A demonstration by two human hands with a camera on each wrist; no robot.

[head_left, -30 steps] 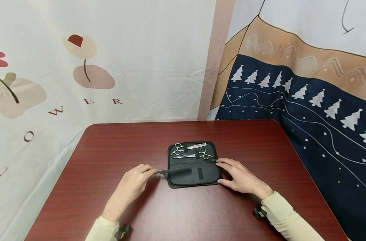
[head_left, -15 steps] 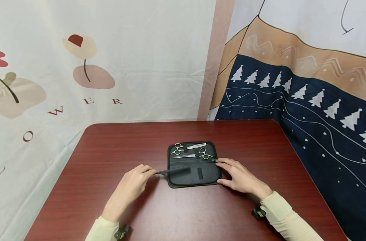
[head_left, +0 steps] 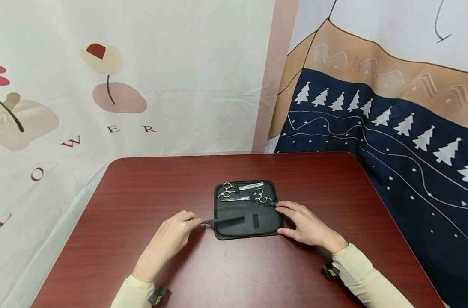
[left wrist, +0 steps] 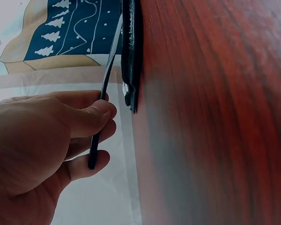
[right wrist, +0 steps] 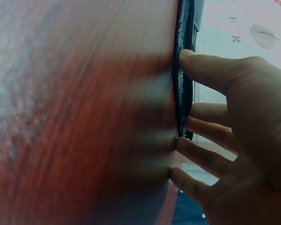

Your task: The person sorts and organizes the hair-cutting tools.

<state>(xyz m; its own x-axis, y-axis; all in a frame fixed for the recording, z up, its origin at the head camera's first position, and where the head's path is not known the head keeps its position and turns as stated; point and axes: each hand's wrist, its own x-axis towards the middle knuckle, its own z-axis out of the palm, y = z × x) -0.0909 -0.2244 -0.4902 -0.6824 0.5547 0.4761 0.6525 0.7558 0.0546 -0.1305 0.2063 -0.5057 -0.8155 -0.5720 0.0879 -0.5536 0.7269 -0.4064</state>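
Observation:
My left hand (head_left: 172,235) pinches the narrow end of a black comb (head_left: 228,218) between thumb and fingers. The comb's wide end overlaps the lower half of an open black scissors case (head_left: 234,229), which lies flat on the table. In the left wrist view, the comb (left wrist: 107,75) slants up beside the edge of the case (left wrist: 132,61). At the case's right side is my right hand (head_left: 305,224), fingers spread, thumb (right wrist: 196,58) against the edge. Tucked in the case's upper half are two silver pairs of scissors, one upper (head_left: 251,186) and one lower (head_left: 237,199).
A dark red wooden table (head_left: 149,179) with rounded far corners carries the case. Behind it hang a pale curtain (head_left: 203,85) printed with flowers and letters, and a navy one (head_left: 334,128) with white trees. A small black device sits at each wrist.
My left hand and the comb have shifted very slightly to the right. The right hand stays at the case's edge, and the scissors and case look the same.

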